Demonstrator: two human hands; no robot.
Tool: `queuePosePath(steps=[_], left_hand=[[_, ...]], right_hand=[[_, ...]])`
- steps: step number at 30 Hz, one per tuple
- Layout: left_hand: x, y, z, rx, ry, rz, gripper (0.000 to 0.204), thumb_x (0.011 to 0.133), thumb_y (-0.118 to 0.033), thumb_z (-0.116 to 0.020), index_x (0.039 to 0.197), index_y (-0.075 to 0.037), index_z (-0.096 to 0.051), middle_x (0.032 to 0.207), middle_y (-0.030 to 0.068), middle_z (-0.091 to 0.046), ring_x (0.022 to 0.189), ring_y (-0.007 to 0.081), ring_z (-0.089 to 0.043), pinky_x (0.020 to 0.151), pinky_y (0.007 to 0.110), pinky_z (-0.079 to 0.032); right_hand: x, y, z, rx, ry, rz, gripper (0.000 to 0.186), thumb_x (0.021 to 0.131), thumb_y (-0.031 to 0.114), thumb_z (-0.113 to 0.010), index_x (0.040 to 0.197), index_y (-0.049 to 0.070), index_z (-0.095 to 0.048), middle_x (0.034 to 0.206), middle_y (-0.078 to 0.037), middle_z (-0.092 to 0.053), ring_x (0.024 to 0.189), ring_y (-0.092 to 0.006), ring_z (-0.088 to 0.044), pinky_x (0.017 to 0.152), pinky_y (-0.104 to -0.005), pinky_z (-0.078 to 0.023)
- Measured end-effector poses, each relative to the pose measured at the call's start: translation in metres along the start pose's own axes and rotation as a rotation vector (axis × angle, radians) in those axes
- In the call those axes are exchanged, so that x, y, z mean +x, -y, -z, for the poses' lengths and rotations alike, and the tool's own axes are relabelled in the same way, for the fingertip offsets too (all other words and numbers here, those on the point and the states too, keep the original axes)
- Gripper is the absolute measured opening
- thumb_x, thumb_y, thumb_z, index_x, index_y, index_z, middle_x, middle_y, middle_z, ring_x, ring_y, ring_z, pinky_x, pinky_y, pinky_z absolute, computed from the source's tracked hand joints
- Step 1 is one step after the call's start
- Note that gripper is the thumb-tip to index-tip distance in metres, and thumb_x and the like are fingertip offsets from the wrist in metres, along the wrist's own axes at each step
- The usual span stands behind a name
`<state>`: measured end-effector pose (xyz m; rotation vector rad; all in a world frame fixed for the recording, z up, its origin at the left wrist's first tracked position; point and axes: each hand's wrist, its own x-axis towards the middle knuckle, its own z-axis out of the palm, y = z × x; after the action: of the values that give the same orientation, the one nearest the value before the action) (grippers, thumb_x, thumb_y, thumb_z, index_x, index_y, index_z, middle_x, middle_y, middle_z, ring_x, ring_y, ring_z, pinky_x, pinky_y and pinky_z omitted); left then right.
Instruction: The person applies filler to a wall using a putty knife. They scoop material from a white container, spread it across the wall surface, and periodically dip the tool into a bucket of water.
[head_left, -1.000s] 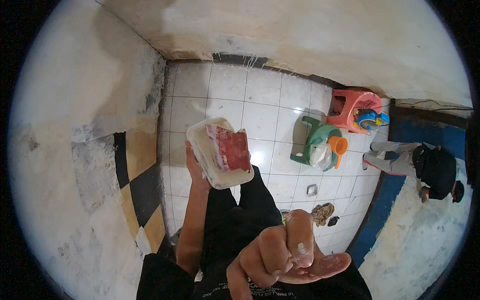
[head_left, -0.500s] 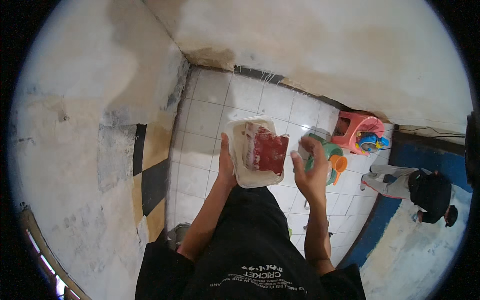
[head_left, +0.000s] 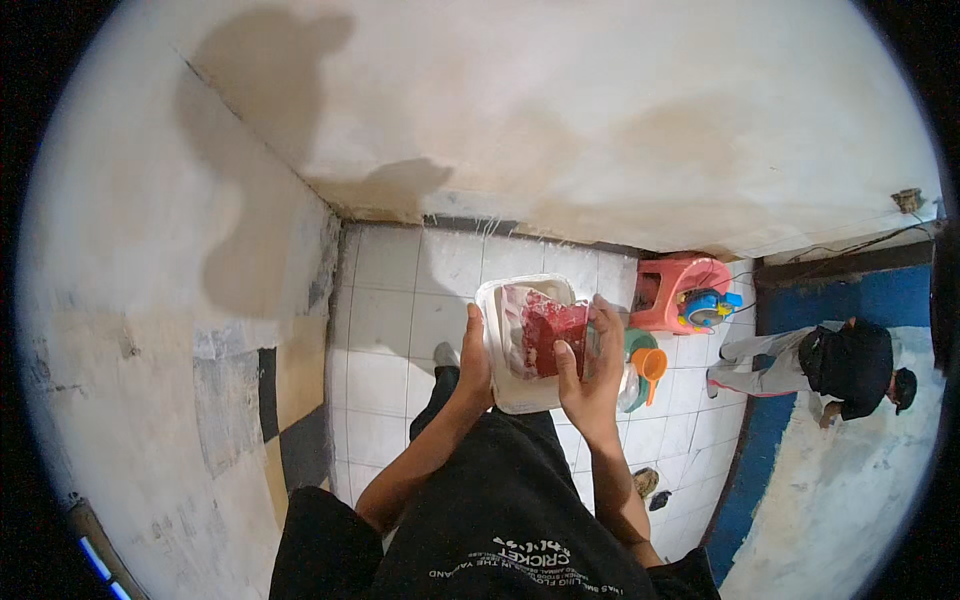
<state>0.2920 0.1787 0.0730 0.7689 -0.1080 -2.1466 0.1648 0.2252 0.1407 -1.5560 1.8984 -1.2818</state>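
A white plastic tub (head_left: 520,398) smeared with pale paste is in front of my body, above the tiled floor. My left hand (head_left: 478,368) is closed on its left side, with the thumb along the rim. A flat red putty spreader (head_left: 552,330), caked with whitish paste on its left part, lies across the tub's opening. My right hand (head_left: 594,388) grips the spreader's right edge, thumb on top. The right hand's other fingers are partly hidden behind that edge.
At the right stand a pink plastic chair (head_left: 652,297) with a blue round object (head_left: 708,309), an orange dipper (head_left: 650,364) and a green container (head_left: 637,344). A person (head_left: 850,365) in dark clothes works by the blue-and-white wall. Patchy walls (head_left: 150,280) rise left and ahead.
My right hand has moved left and taken hold of the spreader's right edge; before, it was apart from it, fingers spread. The view has shifted, and one foot now shows at left.
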Motion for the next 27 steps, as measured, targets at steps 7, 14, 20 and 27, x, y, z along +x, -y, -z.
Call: queuePosePath(steps=[7, 14, 20, 27], left_hand=[[0.023, 0.010, -0.034, 0.171, 0.060, 0.106, 0.068, 0.092, -0.059, -0.022, 0.131, -0.005, -0.037, 0.123, 0.0149, -0.051, 0.108, 0.0259, -0.055, 0.092, 0.041, -0.046], [0.039, 0.071, -0.006, -0.061, 0.138, 0.076, 0.070, 0.089, -0.061, -0.026, 0.133, -0.008, -0.036, 0.127, 0.0160, -0.048, 0.114, 0.0306, -0.050, 0.096, 0.048, -0.041], [0.072, 0.143, -0.014, -0.248, 0.153, 0.099, 0.060, 0.090, -0.054, -0.035, 0.130, -0.010, -0.043, 0.125, 0.0135, -0.051, 0.109, 0.0306, -0.053, 0.095, 0.047, -0.043], [0.110, 0.181, -0.041, -0.380, 0.287, 0.006, 0.060, 0.088, -0.050, -0.037, 0.129, -0.005, -0.039, 0.126, 0.0176, -0.047, 0.111, 0.0313, -0.049, 0.098, 0.045, -0.039]], right_hand=[[0.019, -0.042, 0.027, 0.324, 0.001, -0.180, 0.036, 0.087, 0.003, -0.053, 0.121, -0.004, -0.042, 0.112, -0.017, -0.055, 0.104, -0.0242, -0.057, 0.080, -0.0319, -0.052], [0.023, -0.077, 0.052, 0.426, 0.075, -0.377, 0.021, 0.087, -0.001, -0.050, 0.107, -0.003, -0.044, 0.126, -0.022, -0.047, 0.109, -0.0225, -0.054, 0.081, -0.0288, -0.049], [0.036, -0.116, 0.095, 0.085, -0.055, 0.031, 0.021, 0.077, -0.003, -0.055, 0.097, -0.003, -0.048, 0.116, -0.023, -0.049, 0.104, -0.0313, -0.051, 0.091, -0.0409, -0.039], [0.057, -0.103, 0.144, -0.159, 0.132, 0.178, 0.016, 0.079, 0.007, -0.056, 0.093, 0.002, -0.051, 0.084, -0.020, -0.053, 0.080, -0.0350, -0.055, 0.073, -0.0430, -0.042]])
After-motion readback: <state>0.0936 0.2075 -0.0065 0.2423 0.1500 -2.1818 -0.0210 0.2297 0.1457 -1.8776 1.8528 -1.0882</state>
